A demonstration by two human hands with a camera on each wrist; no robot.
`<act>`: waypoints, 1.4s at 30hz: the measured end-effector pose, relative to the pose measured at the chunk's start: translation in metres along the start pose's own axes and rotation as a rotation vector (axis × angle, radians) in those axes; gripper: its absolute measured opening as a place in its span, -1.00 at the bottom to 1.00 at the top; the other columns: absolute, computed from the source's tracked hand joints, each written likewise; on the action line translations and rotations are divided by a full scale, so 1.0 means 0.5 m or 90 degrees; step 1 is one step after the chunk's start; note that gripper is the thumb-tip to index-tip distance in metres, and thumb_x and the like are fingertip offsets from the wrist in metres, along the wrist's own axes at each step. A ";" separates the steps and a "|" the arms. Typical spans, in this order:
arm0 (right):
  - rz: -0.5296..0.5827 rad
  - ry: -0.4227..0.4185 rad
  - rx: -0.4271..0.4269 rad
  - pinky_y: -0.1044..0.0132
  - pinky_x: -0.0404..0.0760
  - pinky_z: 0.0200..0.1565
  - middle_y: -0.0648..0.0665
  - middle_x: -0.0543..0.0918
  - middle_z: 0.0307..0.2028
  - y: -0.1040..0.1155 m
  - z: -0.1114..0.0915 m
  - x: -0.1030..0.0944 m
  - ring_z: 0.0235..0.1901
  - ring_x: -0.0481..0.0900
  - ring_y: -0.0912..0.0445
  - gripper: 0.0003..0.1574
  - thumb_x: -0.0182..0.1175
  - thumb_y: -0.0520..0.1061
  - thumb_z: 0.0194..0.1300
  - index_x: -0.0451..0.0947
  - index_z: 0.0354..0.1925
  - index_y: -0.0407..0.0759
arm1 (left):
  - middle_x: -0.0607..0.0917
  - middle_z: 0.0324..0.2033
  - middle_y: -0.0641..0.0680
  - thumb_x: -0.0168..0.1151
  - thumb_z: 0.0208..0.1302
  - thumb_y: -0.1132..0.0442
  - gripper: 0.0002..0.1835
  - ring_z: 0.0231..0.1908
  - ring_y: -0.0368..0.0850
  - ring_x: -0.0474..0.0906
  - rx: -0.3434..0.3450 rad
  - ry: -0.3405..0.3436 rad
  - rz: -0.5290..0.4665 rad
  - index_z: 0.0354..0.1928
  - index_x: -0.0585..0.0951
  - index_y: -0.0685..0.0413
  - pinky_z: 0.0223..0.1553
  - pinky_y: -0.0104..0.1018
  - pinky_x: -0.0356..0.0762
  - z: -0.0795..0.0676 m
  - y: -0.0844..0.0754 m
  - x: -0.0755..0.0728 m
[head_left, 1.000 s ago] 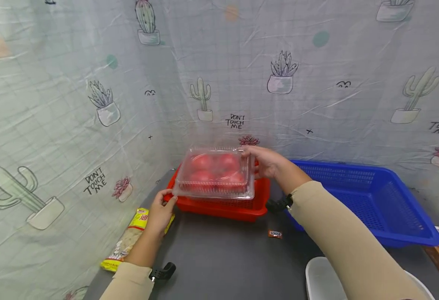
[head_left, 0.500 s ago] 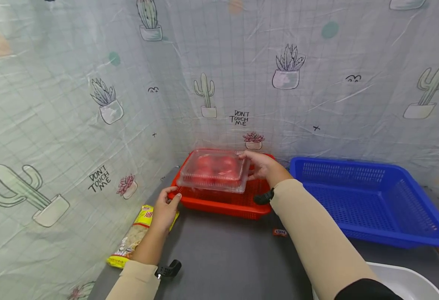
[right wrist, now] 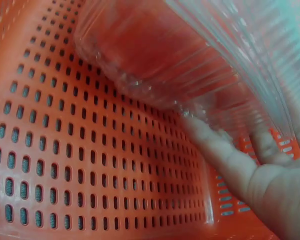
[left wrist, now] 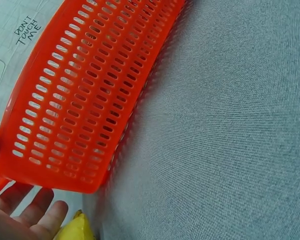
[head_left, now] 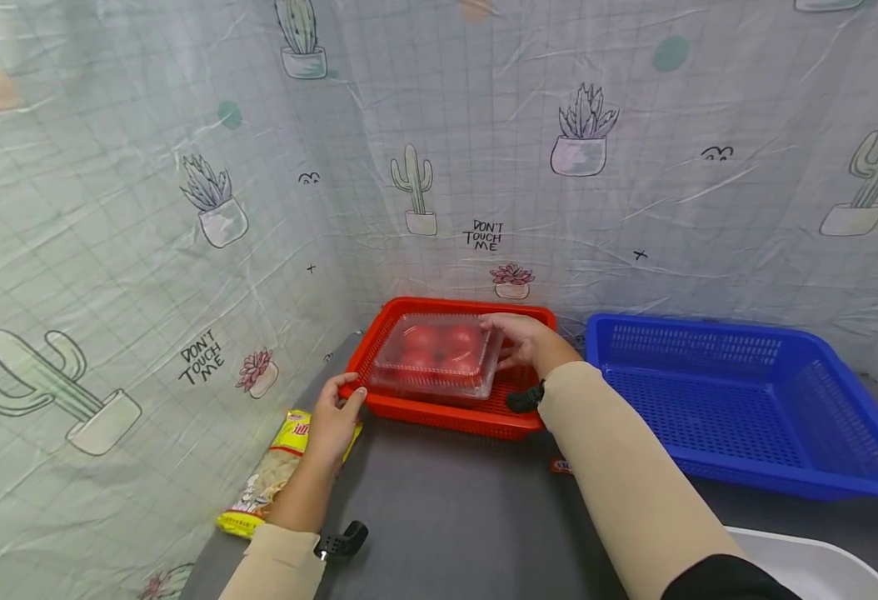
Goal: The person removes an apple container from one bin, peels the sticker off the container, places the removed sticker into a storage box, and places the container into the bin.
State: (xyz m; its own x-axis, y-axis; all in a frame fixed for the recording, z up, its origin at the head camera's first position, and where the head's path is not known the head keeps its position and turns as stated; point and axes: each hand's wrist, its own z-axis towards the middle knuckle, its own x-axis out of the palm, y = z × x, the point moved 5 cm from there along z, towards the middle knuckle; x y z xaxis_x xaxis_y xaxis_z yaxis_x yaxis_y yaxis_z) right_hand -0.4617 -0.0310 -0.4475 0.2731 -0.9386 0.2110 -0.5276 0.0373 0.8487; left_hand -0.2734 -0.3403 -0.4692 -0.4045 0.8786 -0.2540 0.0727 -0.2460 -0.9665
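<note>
A clear plastic clamshell box (head_left: 433,379) with several red, round, tomato-like things inside is within the red basket (head_left: 446,414). My right hand (head_left: 526,342) grips the box at its right end. In the right wrist view, the box (right wrist: 150,55) slants over the perforated basket floor, with a fingertip of the right hand (right wrist: 255,175) at its lower edge. My left hand (head_left: 331,425) pinches the basket's front left corner. The left wrist view has the basket rim between the thumb and curled fingers of the left hand (left wrist: 25,215).
To the right stands a blue basket (head_left: 716,417). A yellow food packet (head_left: 266,479) lies at the left, by the patterned curtain. A small red-wrapped sweet (head_left: 561,466) is partly behind the right sleeve. At the lower right, a white tray (head_left: 806,554) is partly covered by the right arm.
The right hand has lowered the box from above the red basket into it. The left hand has left the box's corner and holds the basket rim. The view has shifted slightly.
</note>
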 end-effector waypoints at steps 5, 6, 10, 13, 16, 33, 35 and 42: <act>0.022 0.039 -0.019 -0.37 0.43 0.36 -0.25 0.27 0.55 -0.003 0.001 0.006 0.48 0.29 -0.35 -0.21 0.34 0.05 0.53 0.33 0.59 0.02 | 0.63 0.02 0.16 0.25 0.58 0.13 -0.59 -0.11 0.10 0.50 -0.008 0.003 0.000 0.38 0.54 -0.07 -0.09 -0.15 0.65 -0.002 0.000 -0.003; 0.013 0.046 -0.030 -0.36 0.42 0.37 -0.25 0.27 0.55 -0.003 0.001 0.008 0.47 0.29 -0.34 -0.24 0.31 0.04 0.55 0.33 0.58 0.01 | 0.63 0.04 0.16 0.25 0.58 0.13 -0.58 -0.09 0.12 0.51 -0.009 0.005 0.000 0.39 0.53 -0.07 -0.08 -0.15 0.65 -0.003 0.000 -0.004; -0.085 0.039 -0.083 -0.31 0.49 0.34 -0.29 0.40 0.44 -0.005 -0.003 0.013 0.35 0.43 -0.30 -0.39 0.18 -0.01 0.65 0.38 0.53 -0.06 | 0.61 0.12 0.16 0.24 0.59 0.12 -0.57 0.00 0.18 0.50 -0.011 0.017 -0.004 0.40 0.51 -0.06 -0.03 -0.14 0.64 -0.003 0.000 -0.007; -0.155 0.010 -0.112 -0.25 0.56 0.29 -0.30 0.50 0.36 -0.008 -0.009 0.012 0.22 0.56 -0.23 -0.42 0.16 -0.03 0.66 0.42 0.52 -0.07 | 0.60 0.13 0.16 0.24 0.59 0.11 -0.57 0.00 0.17 0.49 -0.017 0.026 -0.008 0.41 0.51 -0.07 -0.02 -0.16 0.63 0.000 0.000 -0.009; -0.184 -0.017 -0.129 -0.21 0.60 0.26 -0.28 0.53 0.36 -0.007 -0.016 0.012 0.16 0.61 -0.19 -0.37 0.17 -0.02 0.66 0.39 0.56 -0.07 | 0.60 0.15 0.15 0.24 0.60 0.10 -0.56 -0.01 0.14 0.49 -0.020 0.033 -0.013 0.41 0.50 -0.07 -0.04 -0.19 0.62 0.003 0.001 -0.010; -0.242 -0.041 -0.147 -0.40 0.27 0.45 -0.38 0.21 0.61 0.090 -0.114 -0.022 0.58 0.12 -0.38 -0.15 0.08 0.12 0.67 0.11 0.68 -0.18 | 0.58 0.27 0.22 0.20 0.62 0.02 -0.48 0.15 0.15 0.52 0.036 0.050 0.102 0.51 0.47 -0.07 0.08 -0.11 0.65 0.016 -0.021 -0.009; -0.253 -0.017 -0.155 -0.39 0.27 0.45 -0.38 0.24 0.59 0.099 -0.140 -0.014 0.58 0.15 -0.35 -0.20 0.05 0.10 0.69 0.14 0.66 -0.21 | 0.54 0.34 0.24 0.19 0.62 0.00 -0.47 0.24 0.19 0.50 0.065 0.046 0.140 0.52 0.46 -0.06 0.21 0.03 0.61 0.017 -0.027 -0.021; -0.437 0.043 -0.301 -0.26 0.44 0.39 -0.30 0.50 0.43 0.092 -0.247 0.029 0.43 0.42 -0.26 -0.45 0.10 0.02 0.67 0.48 0.46 -0.18 | 0.38 0.50 0.29 0.19 0.60 0.01 -0.47 0.47 0.33 0.31 0.221 0.021 0.277 0.48 0.51 0.02 0.36 0.41 0.34 -0.004 -0.074 -0.049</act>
State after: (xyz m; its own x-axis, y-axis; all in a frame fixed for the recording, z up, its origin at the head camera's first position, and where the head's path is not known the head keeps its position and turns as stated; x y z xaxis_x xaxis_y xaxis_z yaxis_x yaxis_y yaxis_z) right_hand -0.3829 -0.0004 -0.3455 0.4662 -0.7830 -0.4119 0.1623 -0.3820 0.9098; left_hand -0.2645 -0.3521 -0.4275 -0.3753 0.6771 -0.6330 -0.0809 -0.7042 -0.7053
